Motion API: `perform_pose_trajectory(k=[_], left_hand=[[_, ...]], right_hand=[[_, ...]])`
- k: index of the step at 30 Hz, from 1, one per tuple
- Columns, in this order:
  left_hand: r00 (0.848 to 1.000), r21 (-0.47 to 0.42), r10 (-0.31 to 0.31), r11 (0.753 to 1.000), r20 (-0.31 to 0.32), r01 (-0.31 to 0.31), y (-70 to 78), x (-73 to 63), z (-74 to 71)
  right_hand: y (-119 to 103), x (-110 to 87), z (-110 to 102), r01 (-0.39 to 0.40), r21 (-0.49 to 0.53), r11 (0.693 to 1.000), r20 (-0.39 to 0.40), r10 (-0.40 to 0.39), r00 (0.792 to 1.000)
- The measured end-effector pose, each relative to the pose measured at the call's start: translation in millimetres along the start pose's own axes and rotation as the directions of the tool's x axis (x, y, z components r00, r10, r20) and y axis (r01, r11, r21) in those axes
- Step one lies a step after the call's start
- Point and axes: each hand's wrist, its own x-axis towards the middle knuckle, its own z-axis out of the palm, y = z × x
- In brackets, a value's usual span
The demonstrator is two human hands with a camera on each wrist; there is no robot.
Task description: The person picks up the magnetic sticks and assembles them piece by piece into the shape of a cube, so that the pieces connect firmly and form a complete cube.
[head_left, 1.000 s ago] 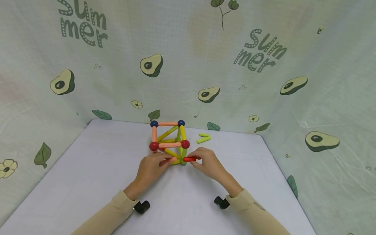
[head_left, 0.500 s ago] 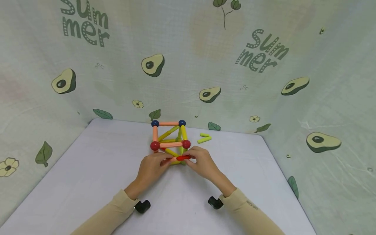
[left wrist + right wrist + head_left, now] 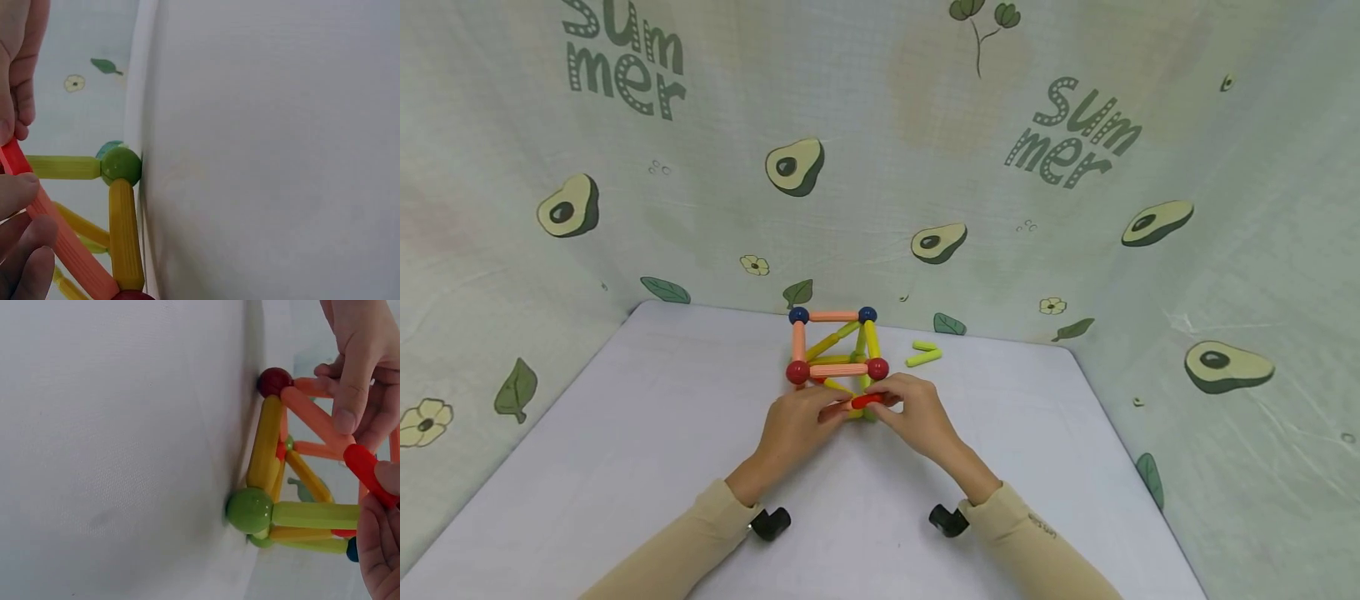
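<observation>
A cube-like frame of magnetic sticks and balls stands on the table, with dark blue balls and red balls at its upper corners. My left hand pinches a salmon stick that slants up from a dark red ball at the frame's base. Between thumb and fingers, my right hand holds a red stick. The two stick ends meet in front of the frame, above the yellow base stick. A green ball sits at the near right base corner.
Loose lime sticks lie on the white table, right of the frame. A printed cloth hangs behind and at both sides. Black wrist cameras show under both sleeves.
My right hand has moved left, bringing the red stick from beside the green corner to the end of the salmon stick. The left hand keeps its hold, and the head view has shifted slightly.
</observation>
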Motion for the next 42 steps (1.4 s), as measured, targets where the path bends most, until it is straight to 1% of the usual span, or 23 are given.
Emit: perform_pose_trajectory(k=[3, 6, 9, 12, 15, 17, 19, 22, 24, 27, 30, 34, 38, 42], left_hand=[[1.0, 0.004, 0.014, 1.0, 0.003, -0.014, 1.5, 3.3, 2.5], [1.0, 0.009, 0.014, 1.0, 0.002, -0.014, 1.3, 4.7, 4.8], [1.0, 0.014, 0.008, 1.0, 0.001, -0.008, 1.1, 5.1, 5.7], [1.0, 0.018, 0.002, 1.0, -0.011, -0.002, 1.9, 5.6, 5.0], [1.0, 0.021, -0.002, 1.0, -0.029, 0.002, 3.0, 6.2, 3.5], [0.999, 0.016, -0.01, 1.0, -0.041, 0.011, 3.6, 6.8, 2.2], [0.999, 0.014, -0.018, 1.0, -0.05, 0.019, 4.0, 7.1, 1.6], [0.998, 0.016, -0.034, 0.999, -0.056, 0.035, 4.8, 7.3, 1.0], [0.997, 0.017, -0.037, 0.999, -0.061, 0.038, 5.4, 7.1, 1.0], [0.996, 0.015, -0.036, 0.999, -0.076, 0.037, 5.8, 7.2, 1.5], [0.995, 0.013, -0.034, 0.999, -0.098, 0.035, 5.0, 7.2, 2.1], [0.993, 0.015, -0.03, 0.999, -0.114, 0.032, 4.3, 7.7, 2.3], [0.993, 0.026, -0.026, 0.999, -0.117, 0.029, 3.6, 7.9, 3.5], [0.994, 0.049, -0.015, 0.999, -0.106, 0.02, 2.6, 7.6, 5.8]], right_hand=[[0.8, -0.4, 0.4, -0.009, 0.007, 1.0, 0.001, 0.009, 1.0], [2.2, -0.4, 0.6, -0.017, 0.01, 1.0, 0.012, 0.017, 1.0], [2.4, -0.6, -1.7, 0.0, 0.009, 1.0, 0.003, 0.0, 1.0], [2.6, -0.9, -6.9, 0.043, -0.005, 0.999, -0.071, -0.043, 0.997], [3.8, 1.4, -12.5, 0.08, -0.037, 0.996, -0.181, -0.086, 0.98], [4.4, 5.3, -15.8, 0.082, -0.058, 0.995, -0.212, -0.092, 0.973], [3.8, 10.3, -18.8, 0.081, -0.069, 0.994, -0.184, -0.092, 0.979], [2.5, 17.4, -22.0, 0.073, -0.07, 0.995, -0.079, -0.078, 0.994], [2.2, 20.9, -23.1, 0.059, -0.061, 0.996, -0.015, -0.06, 0.998], [3.9, 23.8, -22.9, 0.03, -0.047, 0.998, 0.026, -0.029, 0.999], [6.2, 24.7, -21.5, 0.015, -0.042, 0.999, 0.023, -0.014, 1.0], [7.9, 24.3, -19.2, 0.022, -0.044, 0.999, -0.001, -0.022, 1.0], [8.7, 23.9, -16.6, 0.031, -0.03, 0.999, -0.031, -0.032, 0.999], [9.5, 23.5, -13.7, 0.037, -0.008, 0.999, -0.063, -0.037, 0.997]])
